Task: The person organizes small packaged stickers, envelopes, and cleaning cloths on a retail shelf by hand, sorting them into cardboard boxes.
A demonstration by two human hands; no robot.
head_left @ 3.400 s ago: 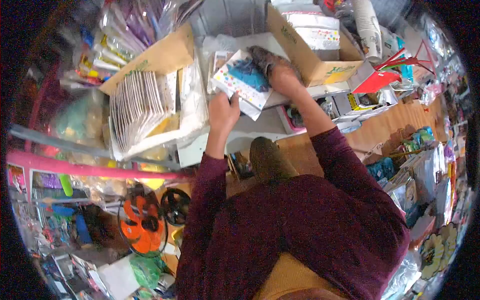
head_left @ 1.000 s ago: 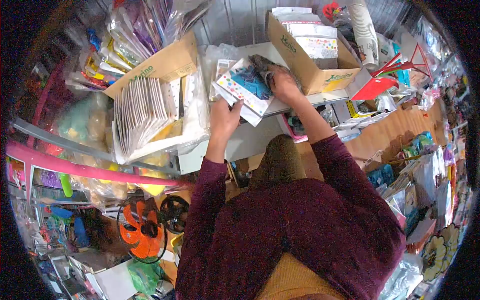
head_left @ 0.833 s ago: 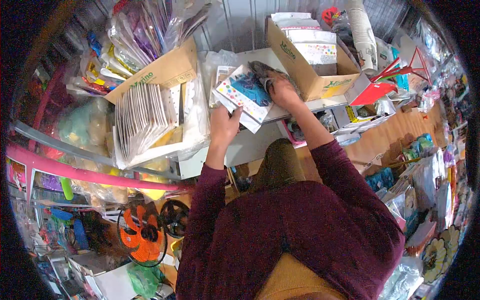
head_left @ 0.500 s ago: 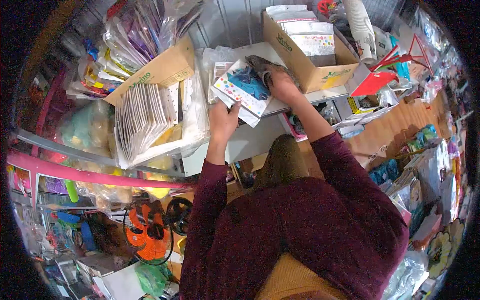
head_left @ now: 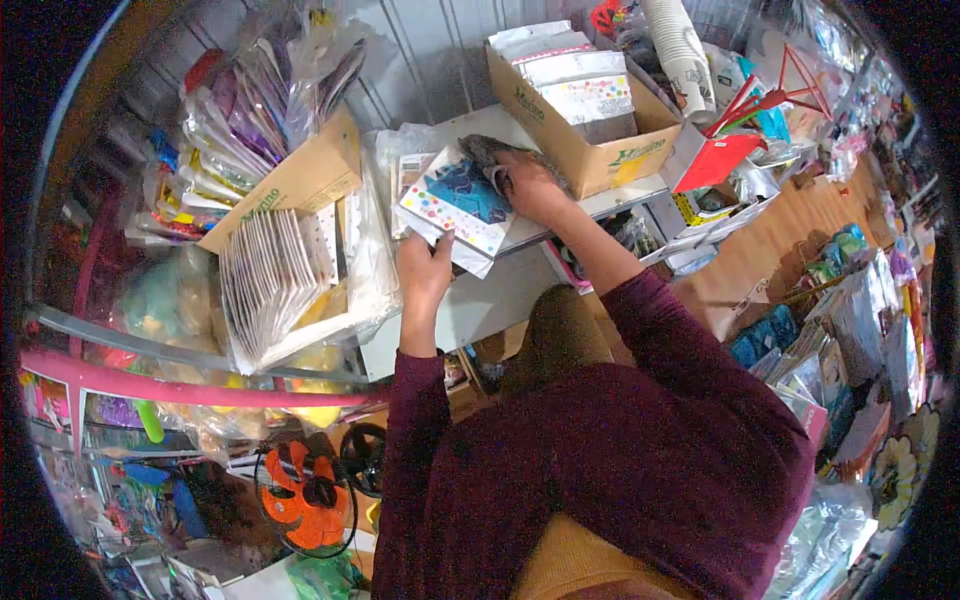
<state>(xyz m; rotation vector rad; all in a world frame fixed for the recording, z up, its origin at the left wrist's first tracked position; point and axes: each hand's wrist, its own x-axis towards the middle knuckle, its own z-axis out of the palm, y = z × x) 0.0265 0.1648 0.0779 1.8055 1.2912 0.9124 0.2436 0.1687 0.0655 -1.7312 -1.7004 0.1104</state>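
Left hand (head_left: 424,268) pinches the polka-dot packet (head_left: 458,214) — right hand (head_left: 535,190) grips the dark-grey bundle (head_left: 484,150); Merino carton (head_left: 630,160) to this hand's right.

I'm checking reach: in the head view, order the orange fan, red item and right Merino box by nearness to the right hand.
From the right hand:
1. Right Merino box: immediately right.
2. Red item: beyond that box.
3. Orange fan: lower left, farthest.
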